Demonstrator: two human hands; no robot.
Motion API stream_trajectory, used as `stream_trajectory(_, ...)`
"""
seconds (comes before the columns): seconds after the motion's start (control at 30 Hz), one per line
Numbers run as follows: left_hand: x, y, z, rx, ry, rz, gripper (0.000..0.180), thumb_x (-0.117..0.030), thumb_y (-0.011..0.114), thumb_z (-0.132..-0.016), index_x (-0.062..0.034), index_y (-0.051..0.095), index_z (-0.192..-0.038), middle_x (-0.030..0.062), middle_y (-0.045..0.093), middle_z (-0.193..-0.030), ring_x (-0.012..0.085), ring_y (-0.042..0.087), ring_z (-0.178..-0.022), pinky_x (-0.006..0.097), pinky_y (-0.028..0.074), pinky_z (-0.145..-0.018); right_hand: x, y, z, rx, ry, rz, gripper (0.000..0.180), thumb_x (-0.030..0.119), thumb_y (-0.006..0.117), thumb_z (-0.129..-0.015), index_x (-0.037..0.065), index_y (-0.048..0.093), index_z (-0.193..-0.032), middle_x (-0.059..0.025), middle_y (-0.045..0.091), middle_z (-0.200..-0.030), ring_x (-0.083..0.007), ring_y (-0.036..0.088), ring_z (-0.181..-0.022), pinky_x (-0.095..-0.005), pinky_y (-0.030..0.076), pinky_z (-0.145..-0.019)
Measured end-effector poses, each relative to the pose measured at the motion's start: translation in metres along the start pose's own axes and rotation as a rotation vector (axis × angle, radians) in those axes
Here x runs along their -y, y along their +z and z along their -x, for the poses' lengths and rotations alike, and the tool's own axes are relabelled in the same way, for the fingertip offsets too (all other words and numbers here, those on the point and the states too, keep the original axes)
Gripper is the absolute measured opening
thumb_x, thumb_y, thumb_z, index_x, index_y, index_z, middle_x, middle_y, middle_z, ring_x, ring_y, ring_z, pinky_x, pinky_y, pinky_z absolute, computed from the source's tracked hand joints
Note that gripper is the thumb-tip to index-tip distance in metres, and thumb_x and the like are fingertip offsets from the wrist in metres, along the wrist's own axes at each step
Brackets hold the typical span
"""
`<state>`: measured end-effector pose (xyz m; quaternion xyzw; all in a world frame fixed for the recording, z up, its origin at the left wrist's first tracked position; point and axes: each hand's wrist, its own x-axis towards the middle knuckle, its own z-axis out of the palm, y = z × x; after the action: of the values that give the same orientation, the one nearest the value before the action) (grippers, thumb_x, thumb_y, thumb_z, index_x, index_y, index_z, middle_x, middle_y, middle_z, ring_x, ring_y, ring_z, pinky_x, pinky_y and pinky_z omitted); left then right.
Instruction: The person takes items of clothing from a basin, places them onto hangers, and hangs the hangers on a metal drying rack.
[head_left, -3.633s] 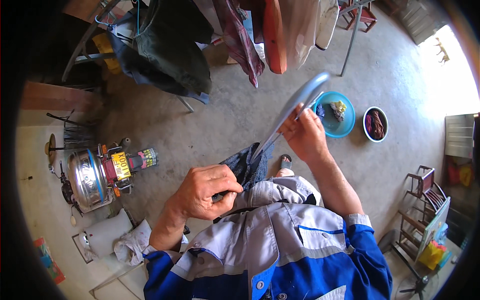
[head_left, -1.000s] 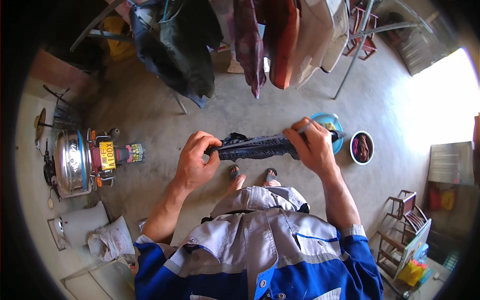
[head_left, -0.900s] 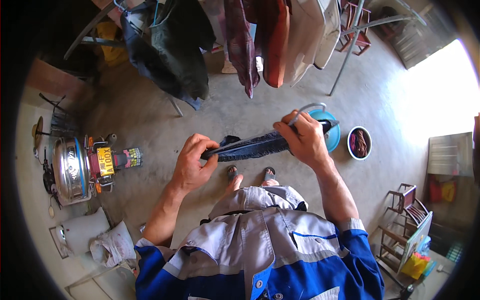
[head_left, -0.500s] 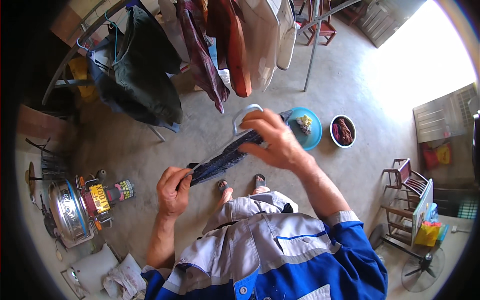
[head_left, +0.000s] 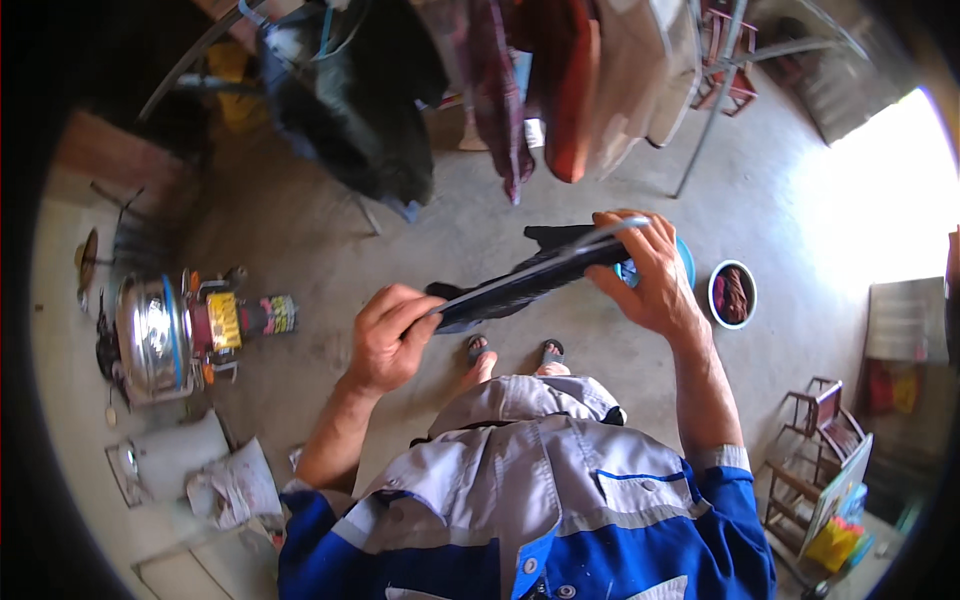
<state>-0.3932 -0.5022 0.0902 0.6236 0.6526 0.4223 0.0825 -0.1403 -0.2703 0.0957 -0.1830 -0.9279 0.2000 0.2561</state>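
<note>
A pale grey clothes hanger [head_left: 540,267] stretches between my hands in front of my body, rising toward the right. Along it hangs a dark navy garment [head_left: 520,290], bunched and narrow. My left hand [head_left: 388,335] is closed round the hanger's left end, thumb on top. At the other end, my right hand [head_left: 652,275] has its fingers bent over the hanger and its thumb underneath, gripping the hanger together with the cloth. Partly behind the right hand sits a blue basin [head_left: 687,262]; its contents are mostly hidden.
A metal rack [head_left: 712,115] ahead carries dark trousers [head_left: 370,110], an orange garment [head_left: 572,100] and a beige garment [head_left: 635,85]. On the floor right stands a white basin [head_left: 713,300] with dark cloth. A motorcycle [head_left: 165,335] is left, wooden chairs [head_left: 815,410] right.
My right hand has moved right and closed on the hanger and garment. The hanger's hook no longer shows plainly. The whole view has shifted, with the surroundings mostly farther right.
</note>
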Motion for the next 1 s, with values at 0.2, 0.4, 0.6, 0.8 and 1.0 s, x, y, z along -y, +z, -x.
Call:
stream_trajectory(0.2, 0.003, 0.007, 0.0, 0.038, -0.051, 0.079, 0.022, -0.005, 0.074, -0.083, -0.0027, 0.069, -0.104, 0.0092, 0.064, -0.092, 0.0224, 0.062, -0.078, 0.033, 0.051, -0.067, 0.026, 0.018, -0.014, 0.027, 0.001, -0.261, 0.022, 0.019, 0.075, -0.084, 0.003, 0.066, -0.095, -0.007, 0.066, -0.08, -0.026, 0.064, -0.08, -0.039, 0.043, -0.082)
stream_trajectory(0.4, 0.019, 0.0, 0.027, 0.175, -0.329, 0.366, 0.048, -0.019, 0.077, -0.085, -0.003, 0.06, -0.127, 0.0097, 0.062, -0.12, 0.0194, 0.062, -0.1, 0.031, 0.05, -0.085, 0.022, 0.01, -0.018, 0.041, -0.053, -0.274, 0.009, 0.009, 0.073, -0.082, 0.003, 0.066, -0.085, -0.0069, 0.066, -0.075, -0.0244, 0.063, -0.071, -0.0375, 0.043, -0.077)
stream_trajectory(0.6, 0.024, 0.013, 0.026, 0.063, -0.448, 0.452, 0.05, -0.032, 0.071, -0.091, -0.001, 0.059, -0.128, 0.0122, 0.064, -0.12, 0.0234, 0.063, -0.108, 0.036, 0.052, -0.088, 0.025, -0.003, -0.021, 0.06, -0.021, -0.159, 0.011, 0.01, 0.073, -0.08, 0.004, 0.065, -0.084, -0.0055, 0.063, -0.074, -0.0247, 0.06, -0.07, -0.0386, 0.042, -0.075)
stream_trajectory(0.8, 0.05, 0.031, 0.018, 0.444, -0.826, 0.402, 0.053, -0.03, 0.073, -0.088, -0.0016, 0.059, -0.13, 0.009, 0.069, -0.109, 0.0164, 0.064, -0.097, 0.03, 0.052, -0.083, 0.031, -0.004, -0.01, 0.057, -0.14, -0.123, 0.013, 0.013, 0.075, -0.079, 0.008, 0.062, -0.08, -0.005, 0.056, -0.071, -0.024, 0.056, -0.069, -0.0385, 0.04, -0.073)
stream_trajectory(1.0, 0.024, 0.033, -0.007, 0.658, -0.658, 0.263, 0.041, -0.033, 0.075, -0.079, 0.0006, 0.073, -0.101, 0.015, 0.074, -0.094, 0.0244, 0.071, -0.088, 0.035, 0.053, -0.08, 0.026, -0.007, 0.003, 0.074, -0.082, -0.126, 0.014, 0.014, 0.075, -0.079, 0.008, 0.063, -0.081, -0.0053, 0.056, -0.072, -0.0243, 0.055, -0.069, -0.0391, 0.038, -0.07)
